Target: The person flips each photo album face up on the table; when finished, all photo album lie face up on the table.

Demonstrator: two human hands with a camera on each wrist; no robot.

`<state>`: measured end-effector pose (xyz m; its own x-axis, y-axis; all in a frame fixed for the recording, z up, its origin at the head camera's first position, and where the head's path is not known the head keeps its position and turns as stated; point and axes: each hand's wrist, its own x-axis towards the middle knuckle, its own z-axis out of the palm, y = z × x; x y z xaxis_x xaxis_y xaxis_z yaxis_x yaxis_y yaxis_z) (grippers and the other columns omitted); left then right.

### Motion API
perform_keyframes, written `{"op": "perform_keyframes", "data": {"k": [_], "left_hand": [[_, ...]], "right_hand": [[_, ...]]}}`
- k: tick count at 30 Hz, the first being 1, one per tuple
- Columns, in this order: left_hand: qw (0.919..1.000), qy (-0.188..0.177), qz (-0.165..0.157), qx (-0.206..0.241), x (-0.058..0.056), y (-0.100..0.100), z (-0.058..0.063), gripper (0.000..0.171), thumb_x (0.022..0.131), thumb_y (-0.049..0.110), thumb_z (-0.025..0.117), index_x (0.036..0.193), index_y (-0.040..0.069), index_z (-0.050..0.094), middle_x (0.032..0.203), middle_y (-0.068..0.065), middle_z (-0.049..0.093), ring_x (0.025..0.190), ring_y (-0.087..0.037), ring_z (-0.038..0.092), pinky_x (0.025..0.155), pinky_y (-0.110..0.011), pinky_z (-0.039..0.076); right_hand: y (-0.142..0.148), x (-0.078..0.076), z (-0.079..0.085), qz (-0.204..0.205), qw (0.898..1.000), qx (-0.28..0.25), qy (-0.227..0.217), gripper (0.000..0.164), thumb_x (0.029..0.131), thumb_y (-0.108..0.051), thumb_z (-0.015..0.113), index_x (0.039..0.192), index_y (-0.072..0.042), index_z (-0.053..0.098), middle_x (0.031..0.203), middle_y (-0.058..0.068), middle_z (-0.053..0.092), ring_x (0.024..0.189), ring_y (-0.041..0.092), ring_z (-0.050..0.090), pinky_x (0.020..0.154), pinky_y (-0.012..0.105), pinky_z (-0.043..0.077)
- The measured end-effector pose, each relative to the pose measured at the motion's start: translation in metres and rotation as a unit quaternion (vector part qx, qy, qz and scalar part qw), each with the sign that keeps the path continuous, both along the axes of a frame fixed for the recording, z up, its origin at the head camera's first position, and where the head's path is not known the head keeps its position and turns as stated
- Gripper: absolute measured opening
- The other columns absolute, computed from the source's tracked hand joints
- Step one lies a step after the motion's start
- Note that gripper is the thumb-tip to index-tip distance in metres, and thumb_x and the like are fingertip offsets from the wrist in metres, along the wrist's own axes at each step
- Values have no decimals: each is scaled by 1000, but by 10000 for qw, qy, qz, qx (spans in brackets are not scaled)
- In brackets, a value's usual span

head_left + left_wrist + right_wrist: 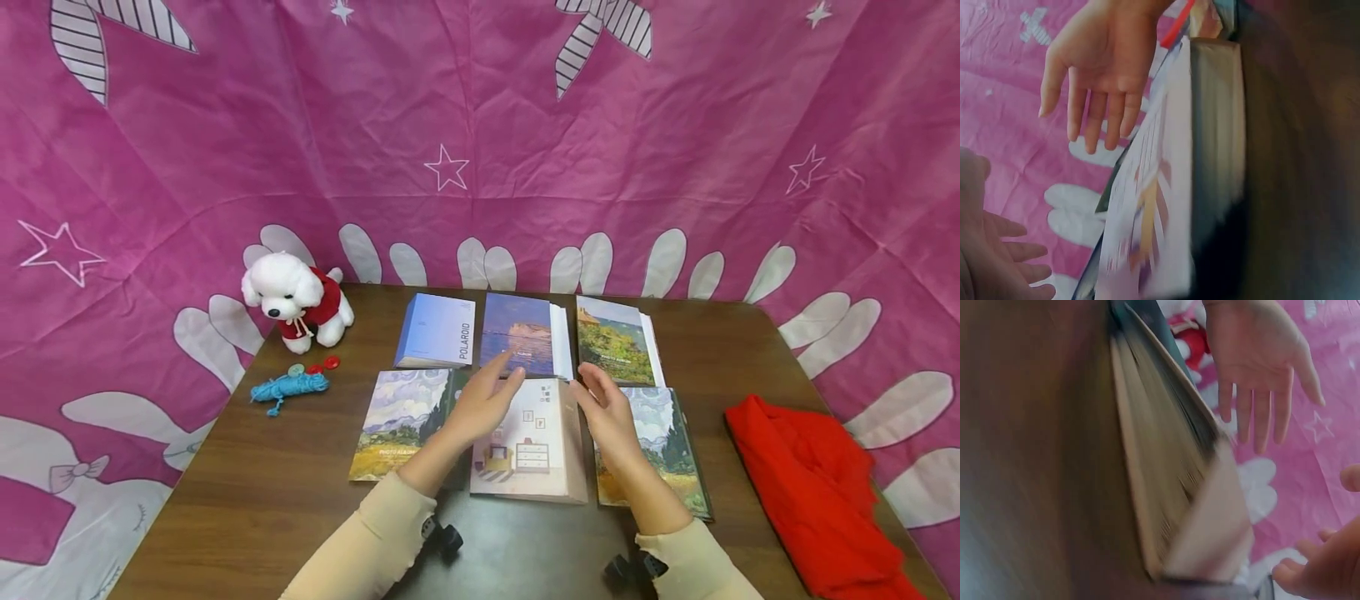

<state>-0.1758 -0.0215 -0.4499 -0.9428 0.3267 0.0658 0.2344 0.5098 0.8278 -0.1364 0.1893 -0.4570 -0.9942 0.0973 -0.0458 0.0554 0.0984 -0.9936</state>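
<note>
Cream book (525,442), room drawing on cover: lying on the brown table (247,492), front row, between two landscape-covered albums (405,417). Left hand (486,407), right hand (611,421): I see them near its opposite sides, palms facing, fingers extended, loosely spread; contact, I cannot tell.
</note>
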Motion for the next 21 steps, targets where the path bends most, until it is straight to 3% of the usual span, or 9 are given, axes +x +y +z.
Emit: {"op": "perform_keyframes", "data": {"k": [4, 9, 14, 21], "left_hand": [[9995, 178, 201, -139, 9, -21, -7, 69, 105, 50, 43, 157, 5, 36, 162, -18, 32, 149, -37, 29, 119, -59, 22], [9983, 412, 394, -95, 17, -45, -17, 63, 106, 42, 48, 154, 1, 40, 160, -19, 36, 141, -38, 43, 116, -55, 32], [9971, 553, 519, 88, 25, -61, -22, 60, 105, 39, 51, 151, 1, 44, 158, -22, 37, 144, -40, 37, 117, -60, 28], [9957, 721, 552, 206, 36, -84, -31, 59, 103, 33, 57, 149, -2, 46, 157, -21, 40, 146, -38, 36, 118, -57, 27]], "right_hand": [[-20, 5, -7, 122, 9996, -203, 145, 54, 104, -18, 59, 152, -2, 40, 158, 18, 39, 147, 32, 35, 118, 45, 33], [-46, 11, -13, 140, 9993, -208, 267, 58, 102, -20, 63, 151, -1, 41, 156, 17, 42, 146, 33, 36, 119, 45, 31], [-73, 14, -18, 189, 9990, -101, 394, 60, 101, -18, 64, 152, 2, 38, 157, 21, 39, 145, 40, 35, 120, 49, 28], [-107, 25, -23, 767, 9965, -198, 271, 68, 101, -20, 64, 155, 5, 29, 159, 25, 33, 147, 41, 31, 120, 50, 24]]}}
